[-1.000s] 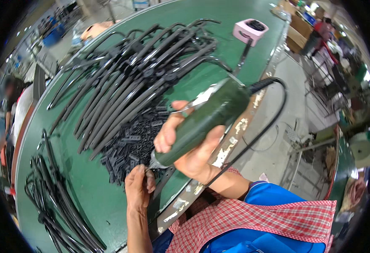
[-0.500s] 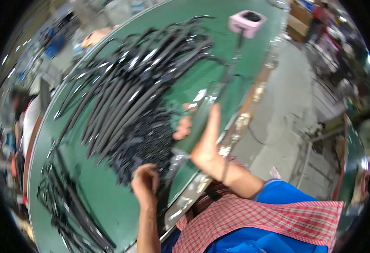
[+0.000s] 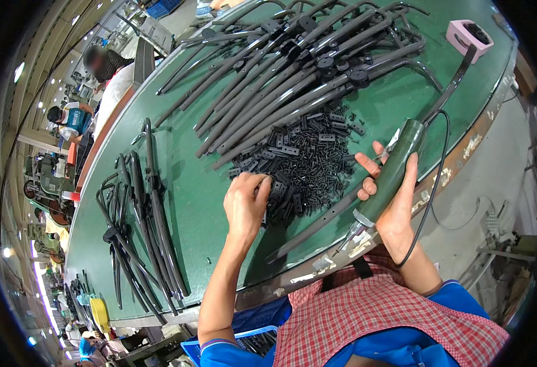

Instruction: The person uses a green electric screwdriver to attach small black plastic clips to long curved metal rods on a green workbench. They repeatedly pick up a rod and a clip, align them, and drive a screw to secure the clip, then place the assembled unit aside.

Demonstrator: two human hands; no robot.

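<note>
My right hand (image 3: 400,196) is wrapped round a green, cylindrical electric screwdriver (image 3: 392,171), whose bit end points down and left, toward the table's near edge. A cord loops from its top end. Below the tool lies a single black metal tube (image 3: 314,232), partly hidden by the screwdriver. My left hand (image 3: 247,202) is at the near-left side of a heap of small black screws (image 3: 320,168) and flat black blocks with holes (image 3: 283,150). Its fingers are pinched together among the blocks; what they hold, if anything, is hidden.
Many bent black tubes (image 3: 268,104) with round knobs lie piled beyond the screws. A smaller bunch of tubes (image 3: 152,220) lies at left. A pink box (image 3: 469,40) stands far right on the green table (image 3: 207,263). A blue crate (image 3: 244,336) sits below the near edge.
The whole view has swung, so the table's contents sit farther right and higher. My left hand has reached from the heap's near edge in among the blocks. My right hand keeps the screwdriver.
</note>
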